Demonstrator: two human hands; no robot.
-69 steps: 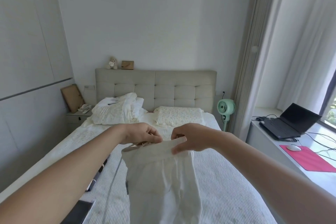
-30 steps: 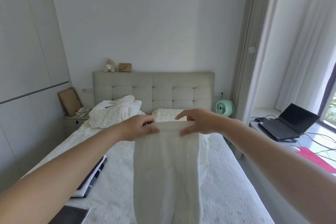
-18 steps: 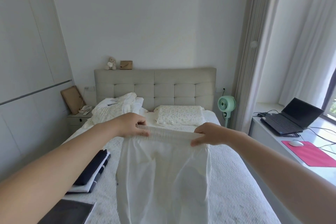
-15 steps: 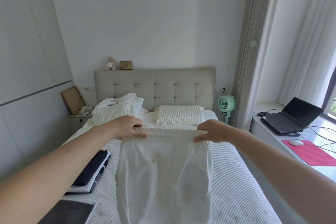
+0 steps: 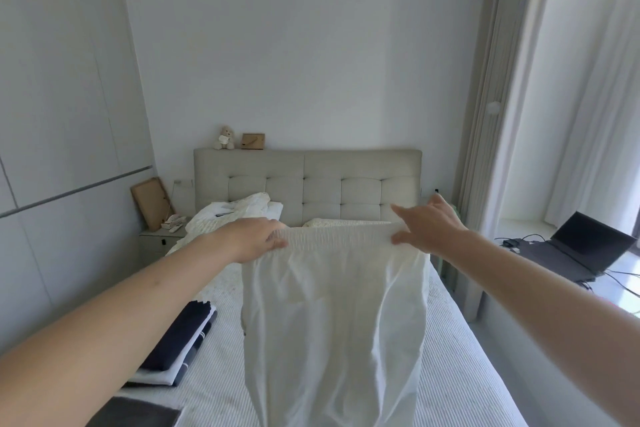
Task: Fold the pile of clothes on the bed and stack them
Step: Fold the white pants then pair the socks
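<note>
both hands hold white pants (image 5: 332,315) up by the elastic waistband, left hand (image 5: 258,240) gripping its left end, right hand (image 5: 427,230) pinching the right end, fingers splayed. pants hang below both grips, over the bed (image 5: 457,367). folded stack (image 5: 180,343) near the bed's left edge.

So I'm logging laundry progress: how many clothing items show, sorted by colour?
White garment held up: 1, the white trousers, gripped at the waistband by the left hand and right hand.
Dark folded pieces in the stack: 2.
White folded pieces there: 1, as far as visible.
Total: 4.
</note>
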